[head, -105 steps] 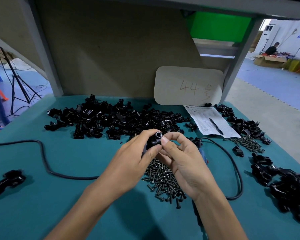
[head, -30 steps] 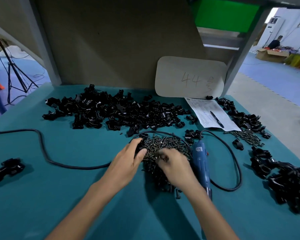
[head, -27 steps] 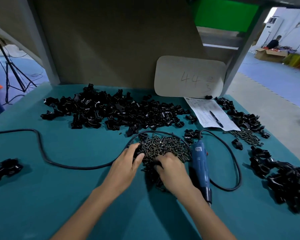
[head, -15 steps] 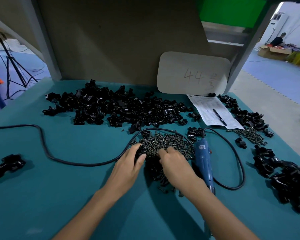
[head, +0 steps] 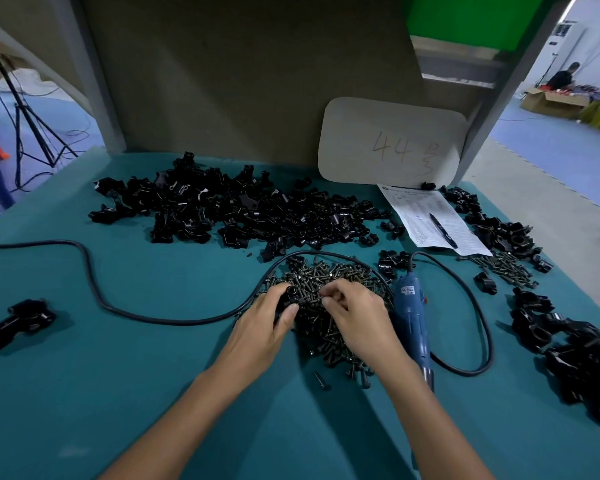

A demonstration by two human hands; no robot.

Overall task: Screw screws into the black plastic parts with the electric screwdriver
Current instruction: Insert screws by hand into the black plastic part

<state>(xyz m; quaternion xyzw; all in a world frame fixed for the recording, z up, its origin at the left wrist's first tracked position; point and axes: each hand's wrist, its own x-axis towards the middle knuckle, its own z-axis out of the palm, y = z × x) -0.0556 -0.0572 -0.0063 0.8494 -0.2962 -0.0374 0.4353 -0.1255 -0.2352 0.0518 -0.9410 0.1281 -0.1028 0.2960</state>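
The left hand (head: 262, 325) gripped a black part (head: 289, 295), thumb and fingers curled round it, at the nine o'clock edge of the screw pile (head: 329, 275). The right hand (head: 359, 315) lay on the pile just beside it, its fingers (head: 336, 294) curled with the tips down among the screws. Whether they pinched one could not be told.

The screwdriver (head: 411, 318) lay flat on the table (head: 136, 393) at three o'clock of the right hand, just beside it, its tip toward six o'clock. Its cord (head: 174, 320) looped round the pile and ran off toward nine o'clock.

At twelve o'clock of the hands sprawled a big heap of black parts (head: 243, 213). At one o'clock lay a sheet of paper (head: 426, 216) with a pen (head: 444, 231) on it, and behind it a card (head: 392, 143) marked 44 leaned on the back wall. A smaller scatter of screws (head: 503, 268) lay at two o'clock and a second heap of parts (head: 589, 362) at three to four o'clock. One lone black piece (head: 18, 320) lay at nine o'clock, near the table's edge.
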